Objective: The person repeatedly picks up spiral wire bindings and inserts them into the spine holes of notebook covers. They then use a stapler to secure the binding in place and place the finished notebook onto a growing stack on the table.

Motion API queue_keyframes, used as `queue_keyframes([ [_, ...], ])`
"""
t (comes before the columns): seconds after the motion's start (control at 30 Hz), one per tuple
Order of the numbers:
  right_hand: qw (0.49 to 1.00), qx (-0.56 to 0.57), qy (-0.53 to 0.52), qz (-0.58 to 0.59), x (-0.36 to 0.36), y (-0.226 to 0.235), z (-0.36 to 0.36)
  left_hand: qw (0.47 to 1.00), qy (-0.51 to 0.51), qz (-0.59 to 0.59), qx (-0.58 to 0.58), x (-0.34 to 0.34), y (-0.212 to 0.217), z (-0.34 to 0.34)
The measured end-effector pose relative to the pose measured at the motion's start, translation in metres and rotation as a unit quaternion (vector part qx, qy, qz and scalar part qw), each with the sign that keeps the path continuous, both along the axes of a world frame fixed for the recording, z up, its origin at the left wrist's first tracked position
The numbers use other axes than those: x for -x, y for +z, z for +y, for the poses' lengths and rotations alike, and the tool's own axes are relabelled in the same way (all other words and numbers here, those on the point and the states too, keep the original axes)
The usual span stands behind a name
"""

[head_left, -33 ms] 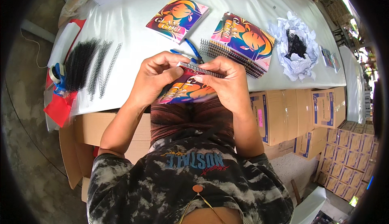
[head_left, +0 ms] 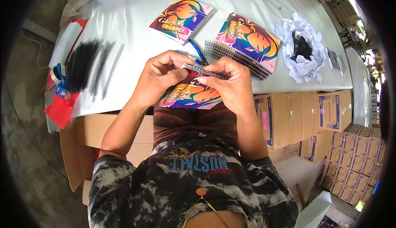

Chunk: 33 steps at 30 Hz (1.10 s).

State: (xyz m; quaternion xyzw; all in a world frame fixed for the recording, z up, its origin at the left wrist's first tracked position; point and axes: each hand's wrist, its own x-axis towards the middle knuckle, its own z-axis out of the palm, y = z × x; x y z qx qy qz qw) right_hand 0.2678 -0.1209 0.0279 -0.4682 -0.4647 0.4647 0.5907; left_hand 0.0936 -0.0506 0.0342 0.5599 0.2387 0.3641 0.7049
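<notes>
Between my two hands is a notebook (head_left: pixel 192 94) with a colourful illustrated cover, its bound edge facing away from me. A dark spiral coil (head_left: pixel 206 72) runs along that edge. My left hand (head_left: pixel 161 76) pinches the left end of the edge with thumb and fingers. The thumb and fingers of my right hand (head_left: pixel 232 81) close on the coil and edge farther right. Just beyond my fingers lies a blue-handled hand tool (head_left: pixel 199 52), partly covered by my hands, so its jaws are hard to make out.
One loose notebook (head_left: pixel 181 19) and a stack of coil-bound notebooks (head_left: pixel 249 42) lie farther back. Black spiral coils (head_left: pixel 84 65) spread at left beside a blue tape dispenser (head_left: pixel 61 81). Crumpled paper (head_left: pixel 311 65) holds dark coils at right. Cardboard boxes (head_left: pixel 284 118) stand below the table edge.
The free lower edge of the notebook has dropped slightly toward me and is less blurred. Both hands keep nearly the same hold.
</notes>
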Motion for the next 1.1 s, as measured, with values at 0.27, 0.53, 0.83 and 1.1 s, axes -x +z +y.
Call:
queue_keyframes([
  [0.27, 0.984, -0.060, -0.043, -0.164, 0.015, -0.007, -0.005, 0.997, -0.047, 0.049, -0.022, 0.006, 0.004, 0.014],
  [0.53, 0.846, -0.321, -0.372, 0.206, -0.043, 0.014, 0.009, 0.991, 0.090, 0.060, -0.073, -0.068, 0.008, 0.043],
  [0.83, 0.823, -0.071, -0.520, -0.217, -0.107, -0.119, 0.003, 0.690, 0.374, 0.274, -0.556, -0.143, -0.086, 0.072],
  [1.1, 0.826, -0.158, -0.526, -0.126, -0.096, -0.114, 0.007, 0.834, 0.331, 0.208, -0.389, -0.157, -0.095, 0.064],
])
